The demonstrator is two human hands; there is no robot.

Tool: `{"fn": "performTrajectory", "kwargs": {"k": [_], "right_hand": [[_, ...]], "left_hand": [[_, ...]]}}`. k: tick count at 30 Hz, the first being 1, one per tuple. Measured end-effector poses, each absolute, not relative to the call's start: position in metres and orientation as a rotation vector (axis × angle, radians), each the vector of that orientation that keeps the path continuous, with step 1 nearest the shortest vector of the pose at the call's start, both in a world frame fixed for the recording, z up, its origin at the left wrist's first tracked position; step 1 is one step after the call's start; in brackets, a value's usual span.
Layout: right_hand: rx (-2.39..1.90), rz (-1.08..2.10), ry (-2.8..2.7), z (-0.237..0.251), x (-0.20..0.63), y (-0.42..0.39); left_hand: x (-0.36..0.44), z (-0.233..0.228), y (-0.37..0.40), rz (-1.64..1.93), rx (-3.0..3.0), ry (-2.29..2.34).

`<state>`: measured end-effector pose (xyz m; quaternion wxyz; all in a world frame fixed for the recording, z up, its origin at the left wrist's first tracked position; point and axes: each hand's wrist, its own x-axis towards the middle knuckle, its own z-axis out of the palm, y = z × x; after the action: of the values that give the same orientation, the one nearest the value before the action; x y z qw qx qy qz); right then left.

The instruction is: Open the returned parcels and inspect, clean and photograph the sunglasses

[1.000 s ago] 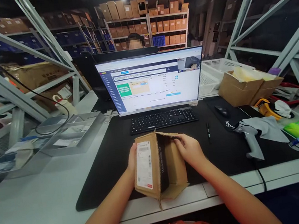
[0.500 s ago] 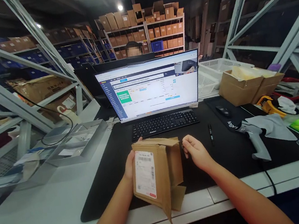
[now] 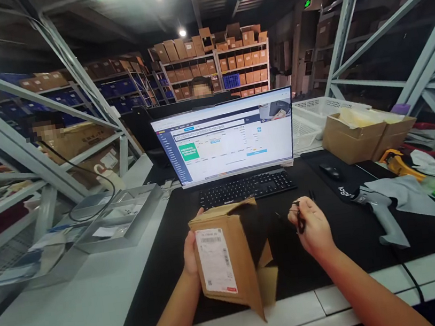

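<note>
A person sat at a packing desk in a dim warehouse, seen from their own head camera. Their left hand (image 3: 190, 253) gripped the left side of an opened cardboard box (image 3: 231, 258), holding it upright on a black desk mat (image 3: 334, 243) near the front edge of the desk. A white shipping label (image 3: 215, 261) with barcodes faced the viewer on the box's left face, and the flaps at its right end hung open.

The right hand (image 3: 311, 225) was clear of the box, just to its right, with the fingers closed in a pinch around a small dark object (image 3: 298, 216); what it was could not be told.

Behind the box lay a black keyboard (image 3: 245, 186), and behind that stood a lit monitor (image 3: 226, 136) showing a software page. To the right on the mat were a computer mouse (image 3: 331, 171) and a grey handheld barcode scanner (image 3: 377, 205). Farther right sat an open brown carton (image 3: 354, 138) and a white plastic basket (image 3: 311, 112). A clear plastic tray (image 3: 120, 217) rested on the desk to the left. Shelves of cardboard boxes filled the background, and another person sat partly hidden behind the monitor.
</note>
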<state>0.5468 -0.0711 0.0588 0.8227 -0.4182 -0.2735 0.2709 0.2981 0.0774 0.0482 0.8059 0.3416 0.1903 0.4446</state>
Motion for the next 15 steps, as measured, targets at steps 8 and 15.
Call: {"fn": "performTrajectory", "kwargs": {"k": [8, 15], "right_hand": [[-1.207, 0.796, -0.774, 0.040, 0.537, -0.057], [-1.179, 1.186, -1.331, 0.048, 0.553, -0.072]], "left_hand": [[0.297, 0.044, 0.079, 1.021, 0.760, 0.470], [0.296, 0.038, 0.090, 1.111, 0.791, 0.454]]}}
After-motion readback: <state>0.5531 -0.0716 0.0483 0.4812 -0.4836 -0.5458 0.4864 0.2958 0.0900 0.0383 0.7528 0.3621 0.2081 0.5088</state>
